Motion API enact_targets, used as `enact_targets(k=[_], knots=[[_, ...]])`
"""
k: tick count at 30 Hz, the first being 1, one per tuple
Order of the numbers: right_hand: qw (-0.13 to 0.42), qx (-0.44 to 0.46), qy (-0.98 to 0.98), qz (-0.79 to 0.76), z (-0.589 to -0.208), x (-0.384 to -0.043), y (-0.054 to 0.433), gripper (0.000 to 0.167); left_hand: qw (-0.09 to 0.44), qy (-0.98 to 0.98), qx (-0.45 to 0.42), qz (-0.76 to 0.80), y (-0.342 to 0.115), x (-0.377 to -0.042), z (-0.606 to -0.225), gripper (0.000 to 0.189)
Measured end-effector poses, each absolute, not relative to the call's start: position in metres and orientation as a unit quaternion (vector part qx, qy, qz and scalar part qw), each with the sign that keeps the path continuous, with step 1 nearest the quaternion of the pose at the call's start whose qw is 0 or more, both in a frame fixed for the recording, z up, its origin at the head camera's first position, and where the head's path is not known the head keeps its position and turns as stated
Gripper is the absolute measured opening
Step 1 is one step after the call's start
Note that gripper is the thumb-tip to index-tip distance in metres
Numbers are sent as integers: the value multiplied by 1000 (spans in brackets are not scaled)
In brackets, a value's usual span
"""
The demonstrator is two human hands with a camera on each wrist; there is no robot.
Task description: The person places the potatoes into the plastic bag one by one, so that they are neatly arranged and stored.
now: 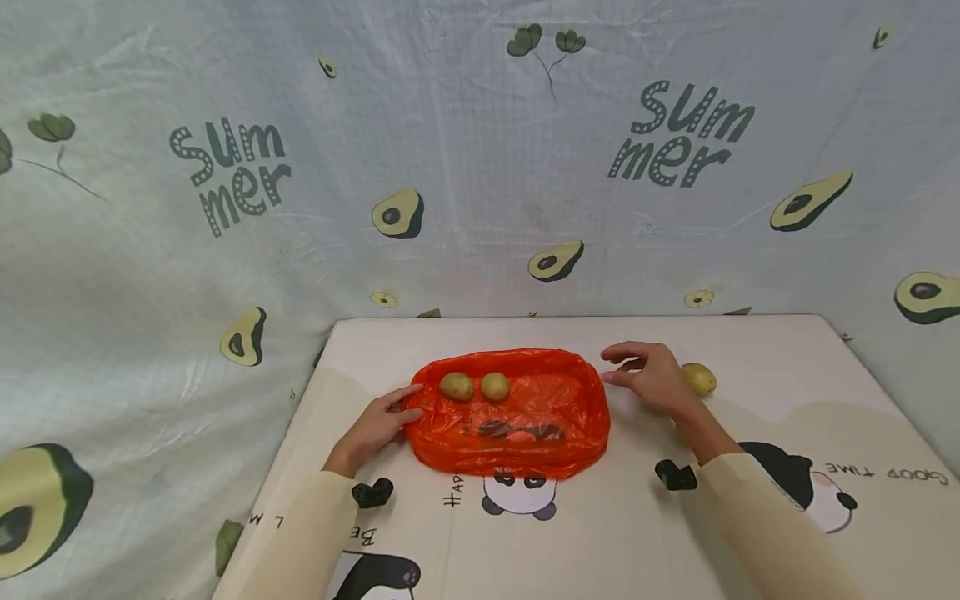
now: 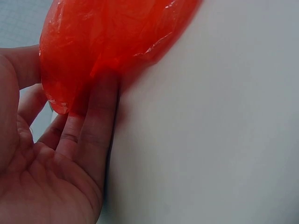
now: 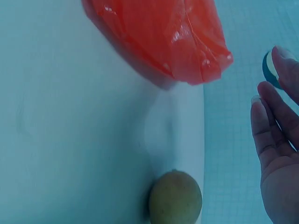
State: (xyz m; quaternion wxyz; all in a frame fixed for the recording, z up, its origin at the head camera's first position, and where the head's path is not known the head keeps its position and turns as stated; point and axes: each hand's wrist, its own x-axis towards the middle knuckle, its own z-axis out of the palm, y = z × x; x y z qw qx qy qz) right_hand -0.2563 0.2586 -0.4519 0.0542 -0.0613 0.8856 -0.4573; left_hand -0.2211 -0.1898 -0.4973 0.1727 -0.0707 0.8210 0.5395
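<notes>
Left grip [image 2: 53, 177] holds the red bag [image 1: 543, 400], long axis running left-right; right grip [image 1: 652, 379] loosely parted, empty

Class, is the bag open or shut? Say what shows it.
Open: in the head view, the bag is spread wide at the top, showing two potatoes inside.

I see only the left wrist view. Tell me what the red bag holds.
Observer: Two potatoes sit side by side in the red bag.
Operator: Report the right hand.
Observer: The right hand is just beyond the bag's right side, apart from it and holding nothing.
Operator: Say whether anything similar lies outside the bag.
Observer: Yes, one yellowish, potato-like item lies on the table, right of that hand.
</notes>
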Motion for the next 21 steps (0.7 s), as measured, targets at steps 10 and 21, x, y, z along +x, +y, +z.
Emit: enact_targets(k=[10,21], knots=[[44,-43,889,-454,-444,-257,284,45,179,818,-75,541,-190,-222,-496,54],[24,-41,901,-431,-445,-255,306,45,175,818,-73,543,-190,-221,-494,54]])
